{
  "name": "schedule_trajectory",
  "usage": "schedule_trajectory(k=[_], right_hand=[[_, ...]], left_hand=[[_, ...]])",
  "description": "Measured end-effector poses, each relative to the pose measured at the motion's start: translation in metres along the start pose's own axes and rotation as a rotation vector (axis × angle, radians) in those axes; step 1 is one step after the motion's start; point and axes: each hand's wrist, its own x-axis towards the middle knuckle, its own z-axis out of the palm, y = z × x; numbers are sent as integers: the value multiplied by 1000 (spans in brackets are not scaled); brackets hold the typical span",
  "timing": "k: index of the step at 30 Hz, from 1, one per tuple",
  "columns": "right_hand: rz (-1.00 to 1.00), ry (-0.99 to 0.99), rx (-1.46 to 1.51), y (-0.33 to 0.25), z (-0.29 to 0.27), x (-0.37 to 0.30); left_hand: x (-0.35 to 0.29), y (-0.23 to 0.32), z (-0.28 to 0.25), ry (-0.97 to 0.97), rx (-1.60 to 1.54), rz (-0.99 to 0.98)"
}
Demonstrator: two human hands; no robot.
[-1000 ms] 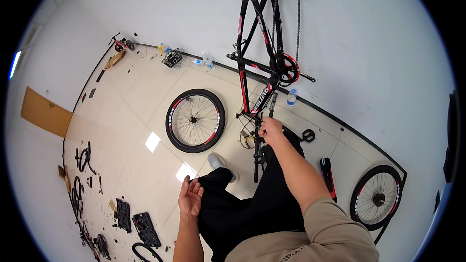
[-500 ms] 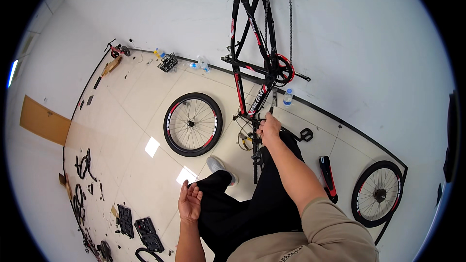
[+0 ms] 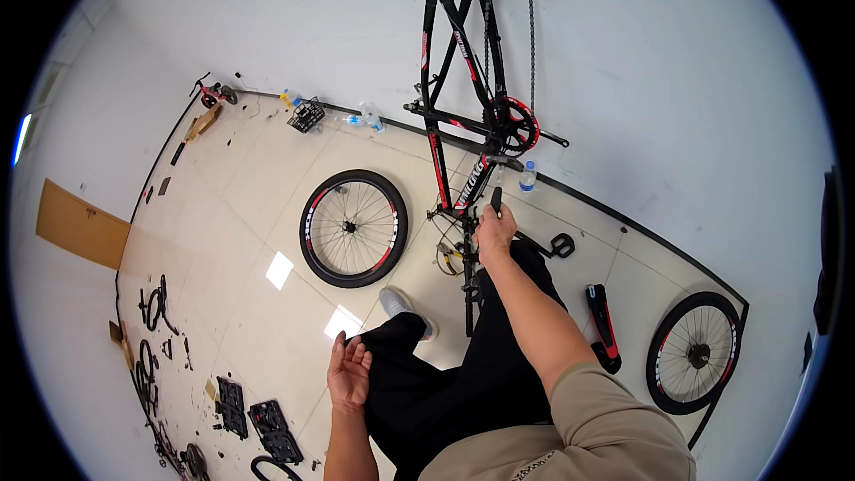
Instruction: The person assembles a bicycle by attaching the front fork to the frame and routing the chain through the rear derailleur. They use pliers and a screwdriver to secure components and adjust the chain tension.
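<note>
Lying in the lower left of the frame are two open black plastic tool cases [image 3: 275,432], any writing on them too small to read; left of centre, a spoked bicycle wheel with a black tyre [image 3: 349,227] bears white lettering and red marks on its rim; below it, the left hand [image 3: 350,371] is held palm up, fingers loosely curled around nothing, by the black trouser leg [image 3: 396,347]; whether it touches the cloth I cannot tell.

From upper centre down to the middle, a black metal bicycle frame with red accents [image 3: 474,185] stands upside down, large white lettering along its lower tube, smaller marks on the others; just right of that tube's lower end, well apart from the left hand, the right hand [image 3: 495,232] is closed around the black handle of a grey-headed hammer [image 3: 497,199]; its head overlaps the frame in view, contact unclear.

Farther right come a clear plastic bottle with a blue label [image 3: 528,178], a black-and-red saddle [image 3: 602,325] with a small pale label, and a second spoked wheel [image 3: 699,356], its rim marked white and red.
</note>
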Motion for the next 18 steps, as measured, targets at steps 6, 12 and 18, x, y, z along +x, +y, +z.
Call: schedule_trajectory(k=[6, 12, 18], right_hand=[[-99, -2, -4, 3, -2, 3], [-243, 41, -90, 34, -16, 41], [-258, 2, -171, 39, -13, 35]], left_hand=[[2, -1, -3, -2, -6, 1], [1, -1, 1, -6, 3, 0], [-2, 0, 6, 26, -13, 18]])
